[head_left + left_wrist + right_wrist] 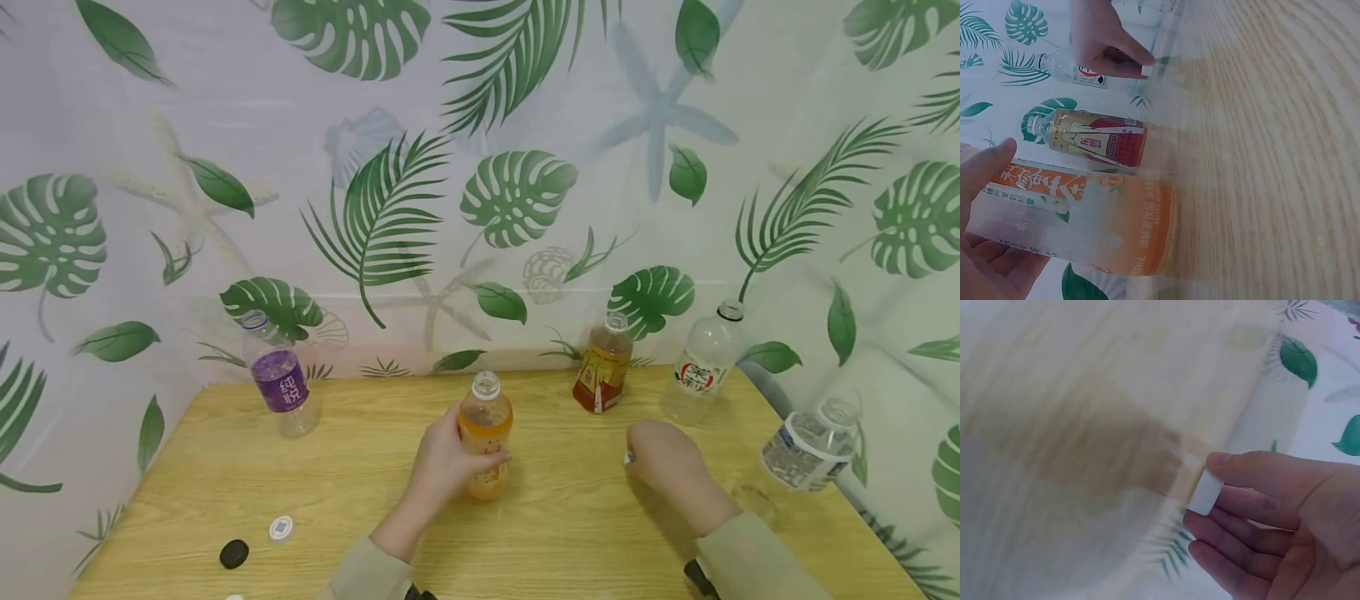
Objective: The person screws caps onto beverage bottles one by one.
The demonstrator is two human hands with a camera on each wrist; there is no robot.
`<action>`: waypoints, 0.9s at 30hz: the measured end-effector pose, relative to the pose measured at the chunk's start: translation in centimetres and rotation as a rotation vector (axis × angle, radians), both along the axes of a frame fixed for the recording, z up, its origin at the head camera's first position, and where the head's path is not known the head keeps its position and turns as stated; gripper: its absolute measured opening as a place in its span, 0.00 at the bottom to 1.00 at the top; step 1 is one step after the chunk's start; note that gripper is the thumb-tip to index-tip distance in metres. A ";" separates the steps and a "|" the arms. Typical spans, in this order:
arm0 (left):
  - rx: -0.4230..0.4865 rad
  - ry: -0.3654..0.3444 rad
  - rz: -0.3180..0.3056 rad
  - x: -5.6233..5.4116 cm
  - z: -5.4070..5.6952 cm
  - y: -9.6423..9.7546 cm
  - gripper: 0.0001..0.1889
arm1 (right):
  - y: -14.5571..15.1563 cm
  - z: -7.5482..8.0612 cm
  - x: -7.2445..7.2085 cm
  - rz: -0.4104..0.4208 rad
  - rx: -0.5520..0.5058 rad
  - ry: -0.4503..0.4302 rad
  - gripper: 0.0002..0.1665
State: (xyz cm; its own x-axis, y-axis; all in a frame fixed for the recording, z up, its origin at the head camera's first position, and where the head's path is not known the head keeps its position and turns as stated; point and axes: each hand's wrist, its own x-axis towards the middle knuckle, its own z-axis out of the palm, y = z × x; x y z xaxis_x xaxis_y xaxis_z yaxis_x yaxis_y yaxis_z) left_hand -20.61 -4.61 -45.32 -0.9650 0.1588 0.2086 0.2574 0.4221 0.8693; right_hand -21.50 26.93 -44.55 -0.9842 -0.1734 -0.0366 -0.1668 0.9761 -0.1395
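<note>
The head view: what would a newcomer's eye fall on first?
Probably the orange bottle, held in the left grip near the middle. Next, the green-leafed backdrop, rising behind the table. Then, to the right, the right grip pinches a small white cap, clearer in the right wrist view.

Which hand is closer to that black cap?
The left hand: it grips the orange bottle, right of the black cap and beyond it. The right hand, pinching a small white object, is farther right, past the bottle.
</note>
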 end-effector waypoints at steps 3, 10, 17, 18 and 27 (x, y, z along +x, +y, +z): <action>-0.002 -0.007 0.002 0.0 0.0 0.1 0.37 | -0.5 0.6 -0.2 0.010 -0.020 0.033 0.11; -0.008 -0.010 0.008 0.1 0.2 0.1 0.37 | -2.0 2.6 -1.0 0.039 -0.047 0.105 0.10; -0.007 0.008 0.006 0.1 0.1 0.1 0.36 | -4.0 4.7 -1.0 0.071 -0.067 0.201 0.05; -0.008 0.010 0.006 0.1 0.1 0.1 0.36 | -4.2 5.0 -1.0 0.080 -0.065 0.216 0.06; 0.000 0.011 -0.002 0.0 -0.3 0.1 0.37 | -6.5 8.2 -0.5 0.202 -0.096 0.384 0.07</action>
